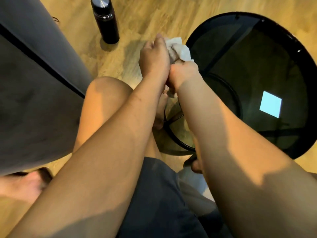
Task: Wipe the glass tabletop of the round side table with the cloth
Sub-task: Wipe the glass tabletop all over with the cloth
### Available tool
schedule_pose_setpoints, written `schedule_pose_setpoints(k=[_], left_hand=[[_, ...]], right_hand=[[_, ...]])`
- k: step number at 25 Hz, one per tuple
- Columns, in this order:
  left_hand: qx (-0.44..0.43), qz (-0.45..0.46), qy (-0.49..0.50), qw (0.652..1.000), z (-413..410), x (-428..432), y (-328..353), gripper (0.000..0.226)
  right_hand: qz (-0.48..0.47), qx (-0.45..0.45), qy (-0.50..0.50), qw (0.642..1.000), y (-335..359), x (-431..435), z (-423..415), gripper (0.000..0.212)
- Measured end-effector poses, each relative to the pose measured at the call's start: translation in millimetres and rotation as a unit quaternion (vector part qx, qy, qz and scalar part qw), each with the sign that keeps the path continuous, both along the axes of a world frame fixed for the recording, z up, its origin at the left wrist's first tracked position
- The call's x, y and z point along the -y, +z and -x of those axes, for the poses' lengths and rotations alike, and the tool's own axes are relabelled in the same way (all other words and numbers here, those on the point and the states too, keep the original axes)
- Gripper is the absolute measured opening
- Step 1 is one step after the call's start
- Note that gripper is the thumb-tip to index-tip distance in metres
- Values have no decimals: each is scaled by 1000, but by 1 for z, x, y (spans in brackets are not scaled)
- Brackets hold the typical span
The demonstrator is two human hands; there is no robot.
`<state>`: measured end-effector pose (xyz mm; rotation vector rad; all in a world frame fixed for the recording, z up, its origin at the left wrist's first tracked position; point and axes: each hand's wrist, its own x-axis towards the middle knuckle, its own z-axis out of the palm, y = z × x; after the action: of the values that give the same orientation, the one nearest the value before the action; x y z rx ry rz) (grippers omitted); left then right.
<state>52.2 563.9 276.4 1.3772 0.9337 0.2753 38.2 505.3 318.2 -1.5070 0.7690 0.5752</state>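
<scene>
left hand (152,60): fingers curled round cloth (179,48) | right hand (184,73): fingers gripping same cloth | cloth: bunched, beside glass worktop (257,66) rim

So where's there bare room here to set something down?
The glass top is bare inside its black rim; the bright square is only a reflection. The floor is also free between the bottle and that rim. It is crowded at the left rim, where the left hand and right hand grip the cloth.
</scene>
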Motion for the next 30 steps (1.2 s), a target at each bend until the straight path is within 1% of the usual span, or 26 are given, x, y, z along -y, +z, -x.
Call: schedule_pose_setpoints(k=[1, 2, 3, 4, 5, 6, 7, 8, 9, 10, 12, 14, 15, 16, 18, 19, 21, 24, 25, 26, 28, 30], left_hand=[[1, -1, 6, 1000, 1, -1, 0, 30], [1, 3, 4, 1000, 3, -1, 1, 30], [-3, 9, -3, 1000, 5, -1, 1, 30], [-7, 16, -16, 1000, 8, 0, 2, 30], [-8, 19, -32, 999, 11, 2, 3, 29], [-9, 3, -49, 999, 14, 6, 5, 30], [-13, -38, -74, 996, 18, 10, 6, 29], [-18, -99, -112, 989, 23, 16, 3, 27], [-16, -167, -160, 973, 29, 23, 0, 26], [-4, -233, -215, 948, 34, 32, -3, 30], [29, -334, -348, 876, 42, 61, -8, 40], [48, -416, -449, 789, 47, 83, -15, 45], [60, -450, -485, 747, 49, 96, -17, 47], [69, -480, -508, 712, 50, 108, -20, 48], [72, -533, -536, 650, 54, 127, -28, 51], [72, -550, -551, 623, 56, 133, -33, 54], [63, -576, -567, 585, 60, 133, -40, 59], [63, -625, -570, 529, 61, 136, -45, 64], [65, -638, -569, 515, 61, 138, -46, 65], [66, -645, -567, 508, 61, 139, -47, 64], [58, -645, -567, 510, 60, 140, -49, 63], [52, -643, -573, 505, 59, 140, -48, 62]], right_hand=[[-8, -6, -19, 1000, 0, 3, 4, 30], [-69, -19, -62, 996, -4, 10, 9, 39], [-144, -26, -107, 983, -4, 14, 15, 41], [-259, -25, -192, 946, -10, 22, 21, 40], [-339, -63, -277, 897, -10, 30, 25, 37], [-402, -117, -355, 836, -19, 41, 25, 34], [-411, -150, -374, 818, -18, 53, 33, 31], [-381, -175, -366, 831, -19, 68, 45, 29], [-355, -181, -352, 847, -20, 85, 59, 28], [-325, -184, -336, 865, -26, 107, 76, 31], [-261, -206, -348, 876, -37, 158, 102, 39], [-165, -248, -378, 876, -48, 201, 114, 51], [-137, -243, -380, 882, -47, 222, 118, 54], [-122, -225, -369, 894, -44, 241, 119, 49], [-84, -177, -341, 919, -40, 277, 115, 20], [-80, -152, -331, 928, -38, 296, 110, 12], [-19, -106, -293, 950, -39, 331, 93, 15], [161, -8, -223, 961, -37, 389, 52, 21], [208, 14, -186, 960, -35, 405, 35, 17], [232, 30, -156, 960, -32, 417, 18, 13], [237, 50, -126, 962, -34, 431, -15, 12], [218, 51, -142, 964, -42, 434, -31, 9]])
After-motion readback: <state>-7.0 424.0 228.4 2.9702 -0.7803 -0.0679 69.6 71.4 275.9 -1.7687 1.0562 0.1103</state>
